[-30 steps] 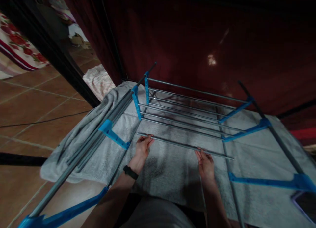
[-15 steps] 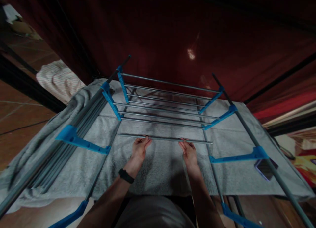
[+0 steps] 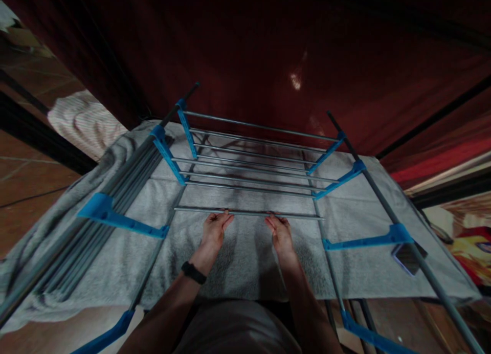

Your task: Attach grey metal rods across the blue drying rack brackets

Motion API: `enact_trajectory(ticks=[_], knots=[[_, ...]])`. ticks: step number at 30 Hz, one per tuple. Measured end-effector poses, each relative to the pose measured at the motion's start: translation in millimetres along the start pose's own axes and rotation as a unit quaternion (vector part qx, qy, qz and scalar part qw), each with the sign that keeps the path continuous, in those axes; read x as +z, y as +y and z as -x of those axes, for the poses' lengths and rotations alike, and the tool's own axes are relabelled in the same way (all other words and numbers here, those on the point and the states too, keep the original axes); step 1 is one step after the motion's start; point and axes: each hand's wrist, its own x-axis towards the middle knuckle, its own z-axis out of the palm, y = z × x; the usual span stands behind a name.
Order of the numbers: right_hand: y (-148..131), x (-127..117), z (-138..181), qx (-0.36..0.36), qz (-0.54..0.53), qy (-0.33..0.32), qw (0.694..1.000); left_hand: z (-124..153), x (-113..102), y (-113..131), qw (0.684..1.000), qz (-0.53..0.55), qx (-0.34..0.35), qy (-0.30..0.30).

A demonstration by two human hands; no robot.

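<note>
A thin grey metal rod (image 3: 249, 213) lies crosswise in front of me, pinched by both hands. My left hand (image 3: 215, 230) closes on it left of its middle, and my right hand (image 3: 281, 232) grips it to the right. The rod is between the two sides of a rack frame with grey side poles (image 3: 383, 198) and blue plastic brackets. Nearest the rod's ends are the left blue bracket (image 3: 123, 220) and the right blue bracket (image 3: 364, 242); both ends look apart from them. Farther off, several crossbars (image 3: 245, 180) span the frame.
A grey blanket (image 3: 238, 267) covers the surface under the frame. Several loose grey tubes (image 3: 103, 226) lie at the left. A phone (image 3: 409, 258) rests by the right pole. Behind stands a dark red curtain (image 3: 245, 52); a striped cloth (image 3: 88, 121) is at far left.
My right hand has slid left along the rod, closer to my left hand. The rod has shifted slightly left. The whole view has moved a little.
</note>
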Motion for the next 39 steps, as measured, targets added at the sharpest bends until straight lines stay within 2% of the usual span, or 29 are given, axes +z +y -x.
enact_trajectory(ticks=[9,15,20,25,31,39], knots=[[2.5,4.0,-5.0,0.013,-0.016,0.014,1.000,-0.8,4.0,-2.0,1.000,-0.017,-0.010,0.022],[4.6,3.5,-3.1,0.000,-0.010,0.021,1.000,-0.7,3.8,-1.0,1.000,-0.012,-0.011,0.009],[4.0,4.5,-1.8,-0.009,-0.002,0.021,1.000,2.7,9.7,0.8,0.997,0.002,-0.075,-0.025],[2.5,3.6,-0.1,-0.012,0.010,-0.006,1.000,12.4,30.6,-17.3,0.991,0.009,-0.119,-0.066],[1.3,2.1,0.7,-0.011,-0.006,-0.005,1.000,15.8,42.8,-38.0,0.993,-0.007,-0.089,-0.079],[1.8,-2.2,-4.3,-0.004,-0.027,-0.006,1.000,13.1,39.1,-39.0,0.994,-0.007,-0.079,-0.078]])
